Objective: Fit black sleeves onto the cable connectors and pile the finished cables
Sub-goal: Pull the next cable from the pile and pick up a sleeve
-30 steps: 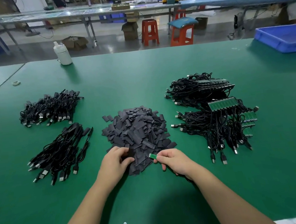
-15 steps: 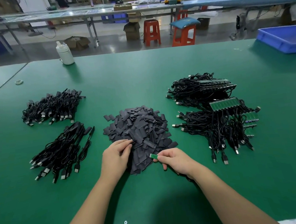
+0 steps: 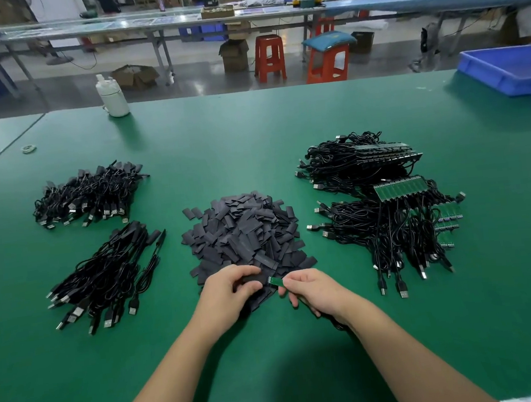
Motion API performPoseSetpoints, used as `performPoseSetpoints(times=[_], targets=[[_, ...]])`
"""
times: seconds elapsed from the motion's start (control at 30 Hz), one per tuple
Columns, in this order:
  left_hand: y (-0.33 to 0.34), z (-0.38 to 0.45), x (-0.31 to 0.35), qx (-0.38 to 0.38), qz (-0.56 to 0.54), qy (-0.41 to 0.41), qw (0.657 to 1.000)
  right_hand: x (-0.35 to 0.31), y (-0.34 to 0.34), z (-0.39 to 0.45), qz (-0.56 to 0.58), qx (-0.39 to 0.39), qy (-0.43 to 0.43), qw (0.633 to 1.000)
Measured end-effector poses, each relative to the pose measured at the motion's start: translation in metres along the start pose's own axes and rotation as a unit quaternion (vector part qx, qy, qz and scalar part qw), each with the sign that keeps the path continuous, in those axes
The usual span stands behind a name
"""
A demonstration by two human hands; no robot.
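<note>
A heap of flat black sleeves (image 3: 244,232) lies in the middle of the green table (image 3: 251,137). At its near edge my left hand (image 3: 230,290) pinches one black sleeve (image 3: 255,279). My right hand (image 3: 311,288) grips a cable by its small green connector board (image 3: 275,281), whose tip touches the sleeve's open end. The cable itself runs hidden under my right wrist. Two piles of sleeved cables lie on the left, one far (image 3: 85,197) and one near (image 3: 106,277). Bare-board cables (image 3: 386,218) are heaped on the right.
A white bottle (image 3: 113,97) stands at the table's far edge, with a small ring of tape (image 3: 29,148) to its left. A blue plastic tray (image 3: 514,70) sits at the far right. Orange stools and another workbench stand beyond the table.
My left hand picked a sleeve from the heap and drew it right, up to the green board. My right hand stayed almost in place, holding the connector.
</note>
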State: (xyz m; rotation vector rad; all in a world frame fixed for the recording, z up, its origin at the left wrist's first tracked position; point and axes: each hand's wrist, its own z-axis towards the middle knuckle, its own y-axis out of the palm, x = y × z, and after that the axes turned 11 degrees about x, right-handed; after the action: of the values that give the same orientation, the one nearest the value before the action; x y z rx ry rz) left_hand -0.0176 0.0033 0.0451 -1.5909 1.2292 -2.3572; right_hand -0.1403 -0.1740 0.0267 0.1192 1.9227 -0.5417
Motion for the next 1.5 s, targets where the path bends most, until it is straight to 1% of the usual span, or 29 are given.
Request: performPoseSetpoints(times=[0.3,0.43,0.67,0.73,0.83,0.9,1.0,1.07,1.27,1.37,1.43,1.5], targets=[[0.001,-0.003,-0.004,0.018,-0.027,0.015,0.999,-0.005,-0.003,0.000,0.015,-0.024,0.013,1.000],[0.005,-0.004,-0.005,0.022,-0.019,0.030,0.999,-0.007,-0.004,-0.001,0.030,-0.033,0.016,0.999],[0.005,-0.007,-0.001,0.030,-0.014,0.032,0.999,-0.006,-0.003,0.001,0.034,-0.035,0.019,0.999],[0.006,-0.008,0.002,0.027,-0.023,-0.002,0.999,-0.004,-0.003,0.002,0.043,-0.020,0.024,0.999],[0.010,-0.011,0.004,-0.005,-0.041,-0.058,0.997,-0.005,-0.001,0.002,0.057,0.015,0.018,0.998],[0.012,-0.013,0.006,-0.026,-0.052,-0.069,0.996,-0.006,0.001,0.001,0.072,0.028,0.006,0.997],[0.015,-0.015,0.009,-0.044,-0.074,-0.085,0.993,-0.007,0.001,0.000,0.104,0.040,0.014,0.994],[0.017,-0.015,0.011,-0.048,-0.086,-0.088,0.991,-0.008,0.002,-0.002,0.120,0.040,0.015,0.992],[0.018,-0.014,0.017,-0.050,-0.101,-0.085,0.990,-0.019,0.004,-0.006,0.110,0.054,-0.026,0.992],[0.017,-0.012,0.019,-0.059,-0.127,-0.095,0.986,-0.020,0.007,-0.007,0.100,0.062,-0.036,0.992],[0.017,-0.012,0.020,-0.050,-0.129,-0.090,0.986,-0.019,0.009,-0.008,0.084,0.077,-0.039,0.993],[0.018,-0.014,0.021,-0.018,-0.121,-0.071,0.990,-0.019,0.011,-0.009,0.079,0.108,-0.042,0.990]])
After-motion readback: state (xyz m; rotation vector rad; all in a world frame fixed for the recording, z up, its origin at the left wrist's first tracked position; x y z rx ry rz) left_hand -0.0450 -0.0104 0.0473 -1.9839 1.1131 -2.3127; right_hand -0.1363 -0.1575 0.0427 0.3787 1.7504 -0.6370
